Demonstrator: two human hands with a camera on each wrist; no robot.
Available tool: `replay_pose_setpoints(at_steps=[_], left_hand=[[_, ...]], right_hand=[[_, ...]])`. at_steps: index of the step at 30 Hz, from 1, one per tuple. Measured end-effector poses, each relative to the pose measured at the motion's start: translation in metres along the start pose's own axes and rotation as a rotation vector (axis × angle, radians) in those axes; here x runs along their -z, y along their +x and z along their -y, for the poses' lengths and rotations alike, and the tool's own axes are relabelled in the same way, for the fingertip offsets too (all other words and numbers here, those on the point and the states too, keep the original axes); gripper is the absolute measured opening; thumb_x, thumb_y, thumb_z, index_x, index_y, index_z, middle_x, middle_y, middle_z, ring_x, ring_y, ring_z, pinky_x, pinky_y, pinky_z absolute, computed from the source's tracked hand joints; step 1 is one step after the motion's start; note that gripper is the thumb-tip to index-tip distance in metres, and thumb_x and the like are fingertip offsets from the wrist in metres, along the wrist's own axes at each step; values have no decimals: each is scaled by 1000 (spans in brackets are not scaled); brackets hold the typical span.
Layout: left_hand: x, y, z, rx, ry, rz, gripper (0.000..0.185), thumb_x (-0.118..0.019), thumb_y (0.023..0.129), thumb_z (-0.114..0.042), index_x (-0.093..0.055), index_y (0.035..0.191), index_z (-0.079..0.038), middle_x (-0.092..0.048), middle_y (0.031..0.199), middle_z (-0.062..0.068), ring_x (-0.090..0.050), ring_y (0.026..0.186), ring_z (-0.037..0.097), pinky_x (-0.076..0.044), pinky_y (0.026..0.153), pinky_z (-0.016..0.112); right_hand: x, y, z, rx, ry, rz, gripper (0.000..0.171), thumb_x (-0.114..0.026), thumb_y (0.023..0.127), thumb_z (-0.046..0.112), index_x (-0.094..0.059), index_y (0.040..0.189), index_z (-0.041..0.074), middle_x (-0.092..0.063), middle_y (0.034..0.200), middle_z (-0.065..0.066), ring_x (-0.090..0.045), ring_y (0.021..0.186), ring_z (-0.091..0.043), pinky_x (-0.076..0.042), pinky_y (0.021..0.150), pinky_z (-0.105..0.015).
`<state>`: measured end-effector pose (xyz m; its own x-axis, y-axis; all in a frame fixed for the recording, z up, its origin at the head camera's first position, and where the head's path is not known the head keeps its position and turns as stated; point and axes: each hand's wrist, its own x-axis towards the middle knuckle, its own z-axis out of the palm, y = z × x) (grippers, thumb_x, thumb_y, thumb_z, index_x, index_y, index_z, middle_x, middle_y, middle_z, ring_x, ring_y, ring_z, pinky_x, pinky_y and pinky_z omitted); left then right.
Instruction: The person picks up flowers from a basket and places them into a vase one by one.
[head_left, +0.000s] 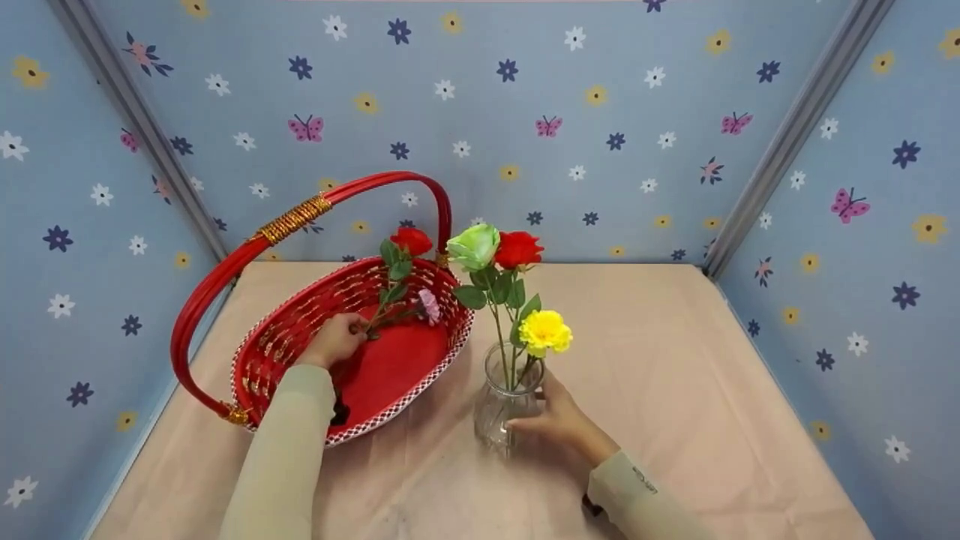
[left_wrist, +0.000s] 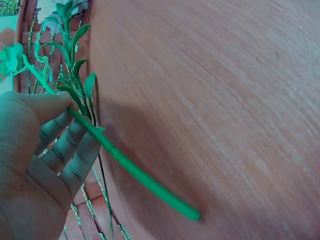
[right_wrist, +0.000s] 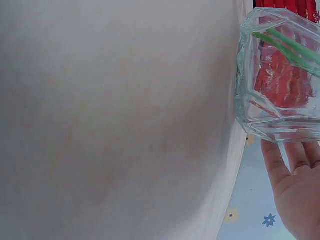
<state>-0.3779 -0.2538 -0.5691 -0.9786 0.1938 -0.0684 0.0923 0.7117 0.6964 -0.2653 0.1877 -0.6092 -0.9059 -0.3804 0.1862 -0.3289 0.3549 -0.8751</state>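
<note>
Inside the red wicker basket (head_left: 390, 367), my left hand (head_left: 335, 341) pinches a green stem (left_wrist: 150, 182) between thumb and fingers. The stem leads up to a red rose (head_left: 412, 241) with green leaves. A pale purple flower (head_left: 429, 307) lies beside it against the basket wall. My right hand (head_left: 562, 420) holds the glass vase (head_left: 499, 416) at its right side, thumb in front and fingers behind. In the vase stand a light green rose (head_left: 474, 247), a red rose (head_left: 519, 249) and a yellow flower (head_left: 545, 332). Stem ends show through the glass in the right wrist view.
The basket's tall red handle (head_left: 214, 281), wrapped in gold cord, arches over the left arm. A pale cloth covers the table (head_left: 675, 360). Blue flower-patterned panels (head_left: 555, 172) close off the back and both sides.
</note>
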Motion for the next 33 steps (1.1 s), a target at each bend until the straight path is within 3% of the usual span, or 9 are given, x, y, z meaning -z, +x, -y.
replay_pose_setpoints(at_steps=[11,18,25,33], left_hand=[[11,-4,-23,-61,-37,-27,23,-59,107,-1,-70,125,9,-73,117,27,-68,103,34,-57,90,45],[19,-9,-39,-58,-81,23,26,-58,109,-2,-67,130,10,-71,120,32,-73,102,46,-58,75,33],[20,-13,-44,-108,-53,23,23,-60,108,-2,-70,126,8,-72,117,29,-72,107,46,-60,88,43],[21,-20,-53,-165,-58,15,17,-63,108,-2,-71,121,3,-74,114,24,-74,99,35,-62,88,46]], right_hand=[[-2,-1,2,5,-22,-10,113,-101,75,26,-36,162,-8,-61,152,-20,-62,134,-38,-54,111,-55],[-1,-1,1,-7,-18,-5,111,-101,76,27,-38,162,-1,-62,151,-18,-61,136,-36,-53,112,-53],[-2,-2,3,-22,-12,-8,107,-102,75,26,-42,161,2,-63,148,-17,-61,133,-35,-51,112,-54],[-1,-2,7,-16,5,-4,107,-102,75,24,-41,161,1,-62,152,-17,-61,135,-36,-51,113,-58]])
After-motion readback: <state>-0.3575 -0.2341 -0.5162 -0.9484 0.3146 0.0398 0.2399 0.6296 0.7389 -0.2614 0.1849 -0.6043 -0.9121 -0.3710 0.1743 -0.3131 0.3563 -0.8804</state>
